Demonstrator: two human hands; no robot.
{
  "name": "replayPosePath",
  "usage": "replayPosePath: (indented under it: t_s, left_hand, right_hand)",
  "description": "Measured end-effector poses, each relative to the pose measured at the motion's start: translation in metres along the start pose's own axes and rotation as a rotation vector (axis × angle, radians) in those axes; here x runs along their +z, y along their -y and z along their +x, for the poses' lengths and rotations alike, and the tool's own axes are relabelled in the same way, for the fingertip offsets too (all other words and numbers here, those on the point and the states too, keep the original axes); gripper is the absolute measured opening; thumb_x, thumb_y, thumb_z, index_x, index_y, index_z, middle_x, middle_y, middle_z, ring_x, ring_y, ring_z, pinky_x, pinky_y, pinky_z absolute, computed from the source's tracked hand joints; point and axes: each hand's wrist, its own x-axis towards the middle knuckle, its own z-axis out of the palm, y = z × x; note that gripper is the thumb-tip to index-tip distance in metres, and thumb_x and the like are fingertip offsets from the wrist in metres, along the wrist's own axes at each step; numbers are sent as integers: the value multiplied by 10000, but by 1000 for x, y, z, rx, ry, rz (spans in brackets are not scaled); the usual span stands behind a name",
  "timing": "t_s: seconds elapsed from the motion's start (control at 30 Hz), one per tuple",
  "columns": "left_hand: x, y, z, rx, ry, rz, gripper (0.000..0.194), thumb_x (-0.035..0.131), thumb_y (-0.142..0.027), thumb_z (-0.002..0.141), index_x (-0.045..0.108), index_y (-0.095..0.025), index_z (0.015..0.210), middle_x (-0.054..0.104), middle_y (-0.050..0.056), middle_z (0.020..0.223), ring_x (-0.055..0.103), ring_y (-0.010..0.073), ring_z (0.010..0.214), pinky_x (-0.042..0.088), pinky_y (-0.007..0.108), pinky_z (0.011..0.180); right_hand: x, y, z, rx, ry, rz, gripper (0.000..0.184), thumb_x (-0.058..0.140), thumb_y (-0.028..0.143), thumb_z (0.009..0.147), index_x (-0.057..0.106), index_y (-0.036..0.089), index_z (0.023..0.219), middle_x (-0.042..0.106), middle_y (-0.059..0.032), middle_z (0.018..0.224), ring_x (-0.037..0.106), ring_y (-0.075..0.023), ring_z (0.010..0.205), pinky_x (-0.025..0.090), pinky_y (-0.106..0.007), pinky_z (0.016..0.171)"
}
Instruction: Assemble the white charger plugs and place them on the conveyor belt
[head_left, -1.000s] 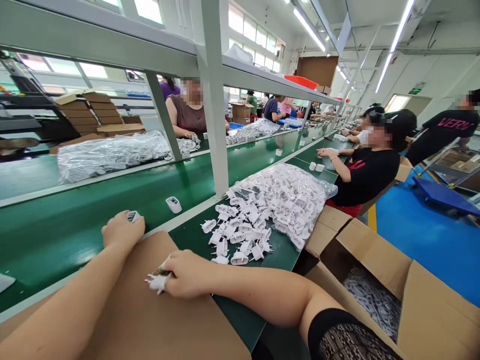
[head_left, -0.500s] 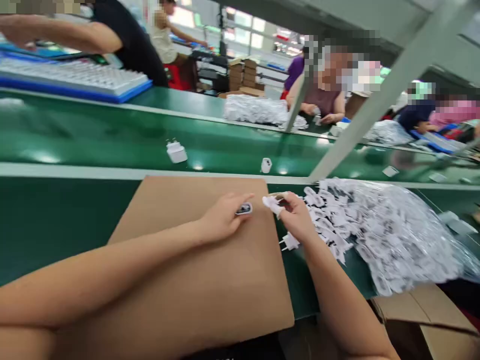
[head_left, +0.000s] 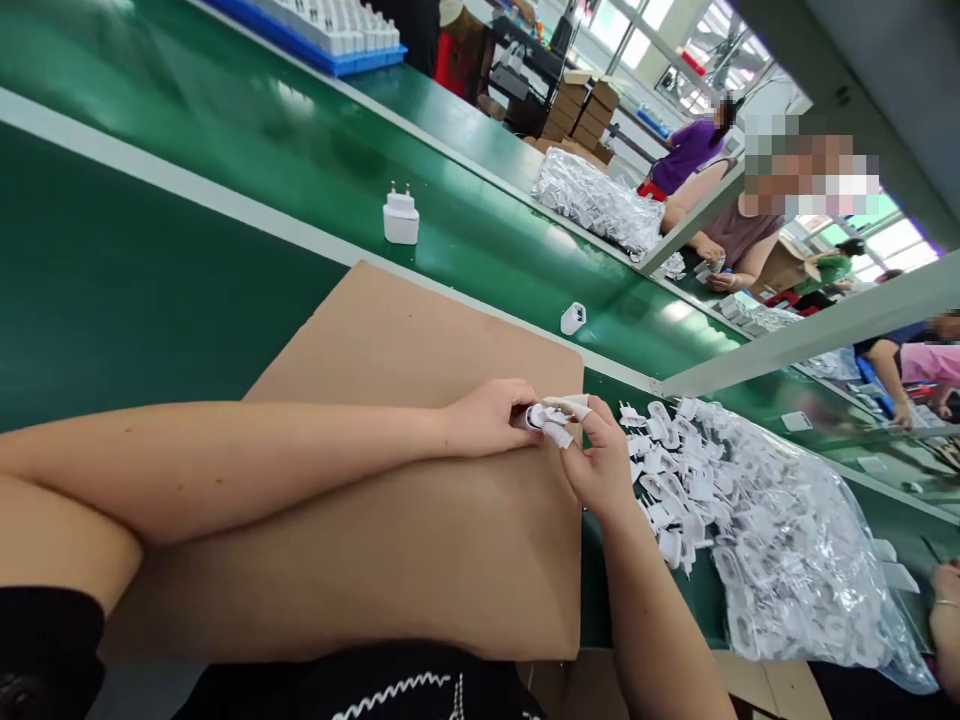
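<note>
My left hand (head_left: 489,415) and my right hand (head_left: 598,462) meet above the far right corner of a brown cardboard sheet (head_left: 390,520). Both are closed on small white plastic charger parts (head_left: 550,418) held between the fingertips; the two pieces touch each other. Just right of my right hand lies a heap of white plug parts (head_left: 667,480), spilling out of a clear plastic bag (head_left: 795,560).
A green conveyor belt (head_left: 225,130) carries a white charger with two pins (head_left: 400,218) and a smaller white shell (head_left: 572,318). Across the belt, other people work beside bagged parts (head_left: 592,200). A blue tray of chargers (head_left: 330,25) sits far left. A grey frame post (head_left: 810,335) slants at right.
The camera has tilted and swung left. My hands have come together, so the parts in each hand now touch; half a second ago they were a little apart.
</note>
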Motion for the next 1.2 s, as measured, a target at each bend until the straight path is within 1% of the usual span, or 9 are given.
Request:
replayPosePath:
  t_s: [0.2, 0.33, 0.5, 0.7, 0.8, 0.9, 1.03, 1.13, 1.2]
  left_hand:
    - [-1, -1, 1, 16, 2, 8, 137, 767, -293, 778, 718, -180, 836, 645, 40, 913, 635, 198, 844, 497, 313, 773]
    - [-1, 0, 3, 28, -5, 26, 116, 774, -278, 773, 725, -181, 813, 638, 34, 886, 629, 188, 801, 493, 305, 747]
    - [0, 0, 1, 7, -18, 38, 118, 776, -275, 777, 718, -174, 798, 641, 33, 889, 626, 186, 788, 479, 303, 723]
    - [1, -1, 0, -25, -34, 26, 178, 790, -307, 765, 723, -178, 867, 658, 36, 926, 633, 193, 845, 487, 295, 744]
    - [1, -2, 2, -51, -13, 45, 177, 781, -319, 763, 722, -180, 853, 664, 39, 942, 642, 199, 863, 499, 298, 765]
    - [2, -5, 2, -50, -3, 116, 188, 764, -356, 778, 724, -187, 848, 681, 43, 937, 648, 216, 873, 502, 314, 772]
    - [6, -5, -2, -77, -39, 152, 255, 774, -398, 757, 727, -183, 886, 704, 54, 938, 659, 230, 859, 514, 334, 768]
    - [-5, 0, 5, -56, -131, 98, 326, 765, -446, 757, 737, -177, 938, 723, 72, 986, 678, 235, 896, 541, 338, 804]
    - [-26, 3, 18, -46, -256, 128, 371, 750, -480, 764, 744, -172, 970, 729, 87, 1053, 681, 243, 964, 546, 335, 854]
  right_hand:
    - [0, 2, 0, -70, -69, -122, 303, 607, 157, 893, 727, 274, 1146, 727, -54, 993, 615, -274, 1003, 541, -438, 884]
    - [0, 1, 3, -85, -70, -166, 272, 621, 164, 881, 739, 269, 1102, 749, -53, 991, 614, -283, 1003, 537, -454, 893]
    - [0, 1, 6, -69, -65, -238, 303, 609, 115, 825, 757, 263, 1044, 753, -53, 953, 621, -286, 981, 531, -447, 874]
    - [-2, -2, 8, -11, -13, -280, 294, 629, 111, 780, 771, 257, 991, 764, -41, 929, 640, -269, 921, 509, -417, 841]
    - [2, -4, 5, 32, -47, -269, 315, 619, 120, 768, 778, 253, 1006, 768, -49, 953, 645, -277, 950, 505, -428, 872]
    - [13, -6, -2, 112, -109, -150, 324, 619, 174, 788, 778, 250, 1060, 773, -64, 1024, 659, -281, 989, 523, -431, 889]
    - [22, -17, -8, 270, -93, 115, 427, 692, 370, 835, 727, 254, 1245, 759, -76, 1179, 671, -280, 1105, 523, -447, 987]
    - [5, -33, -6, 278, -179, 124, 609, 712, 512, 843, 642, 234, 1380, 689, -120, 1335, 641, -300, 1176, 509, -472, 1007]
    - [-16, -45, -3, 287, -243, -52, 554, 673, 510, 888, 651, 231, 1366, 686, -136, 1321, 621, -324, 1186, 485, -506, 1013]
